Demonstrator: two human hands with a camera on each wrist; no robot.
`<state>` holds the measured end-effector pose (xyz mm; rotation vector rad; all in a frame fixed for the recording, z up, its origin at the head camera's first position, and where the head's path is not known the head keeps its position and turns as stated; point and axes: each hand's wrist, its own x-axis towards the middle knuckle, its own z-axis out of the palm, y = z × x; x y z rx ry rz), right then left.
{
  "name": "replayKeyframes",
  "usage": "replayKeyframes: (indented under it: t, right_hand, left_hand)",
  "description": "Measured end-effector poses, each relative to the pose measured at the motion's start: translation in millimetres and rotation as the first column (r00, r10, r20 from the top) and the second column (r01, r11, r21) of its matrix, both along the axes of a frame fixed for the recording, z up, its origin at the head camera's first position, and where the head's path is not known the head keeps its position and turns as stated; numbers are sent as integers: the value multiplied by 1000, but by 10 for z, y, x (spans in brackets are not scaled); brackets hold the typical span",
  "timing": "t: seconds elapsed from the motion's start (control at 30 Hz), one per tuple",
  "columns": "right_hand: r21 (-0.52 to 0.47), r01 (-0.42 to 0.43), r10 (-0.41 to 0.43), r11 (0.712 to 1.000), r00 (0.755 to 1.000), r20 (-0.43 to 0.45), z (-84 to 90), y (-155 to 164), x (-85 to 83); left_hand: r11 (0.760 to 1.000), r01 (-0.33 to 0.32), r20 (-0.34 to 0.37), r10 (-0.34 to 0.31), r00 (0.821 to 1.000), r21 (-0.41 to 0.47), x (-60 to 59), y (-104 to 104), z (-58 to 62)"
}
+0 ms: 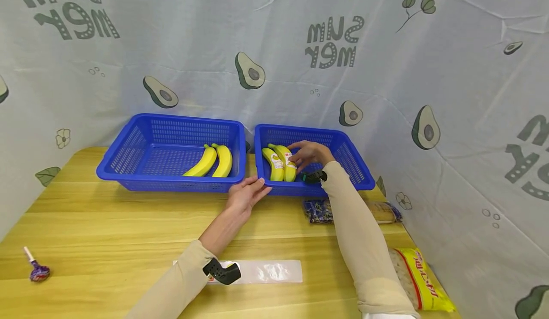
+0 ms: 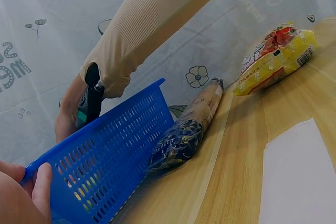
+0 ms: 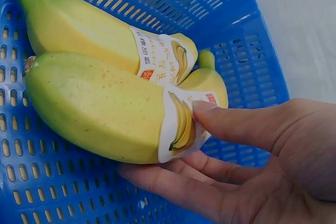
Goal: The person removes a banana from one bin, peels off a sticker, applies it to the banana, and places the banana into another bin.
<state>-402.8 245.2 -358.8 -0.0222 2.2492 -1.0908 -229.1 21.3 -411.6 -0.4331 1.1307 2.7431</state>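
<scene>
Two labelled bananas (image 1: 289, 165) lie side by side in the right blue basket (image 1: 364, 181). My right hand (image 1: 310, 153) reaches in over the near rim and holds the right one. In the right wrist view, its thumb presses the white label of that banana (image 3: 94, 106) while the fingers curl underneath. Another labelled banana (image 3: 84, 22) lies right against it. At the basket's near left corner, my left hand (image 1: 246, 194) pinches the rim, as the left wrist view also shows. In the left blue basket (image 1: 116, 157), two yellow bananas without visible labels (image 1: 223, 161) lie at the right end.
Under my right forearm lies a spaghetti packet (image 2: 178, 142) along the basket's front. A yellow food bag (image 1: 422, 281) sits at the table's right edge. A white strip (image 1: 274, 271) lies beside my left wrist, and a lollipop (image 1: 39, 270) is far left. Printed cloth hangs behind.
</scene>
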Motion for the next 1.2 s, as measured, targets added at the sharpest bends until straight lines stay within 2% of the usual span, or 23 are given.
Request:
replayKeyframes:
  t: [0.33, 0.63, 0.87, 1.2]
  right_hand:
    - [3, 0, 0, 1000, 1000, 2, -15, 30, 12]
    - [-13, -7, 7, 1000, 999, -35, -23, 23, 45]
    - [15, -15, 16, 1000, 998, -64, -17, 37, 60]
    - [3, -12, 13, 1000, 998, -68, 26, 35, 123]
  left_hand:
    - [1000, 5, -8, -5, 1000, 0, -6, 9, 3]
    - [1000, 8, -10, -8, 1000, 0, -3, -4, -13]
    - [1000, 5, -18, -5, 1000, 3, 5, -9, -17]
    - [1000, 12, -29, -12, 1000, 4, 25, -14, -20]
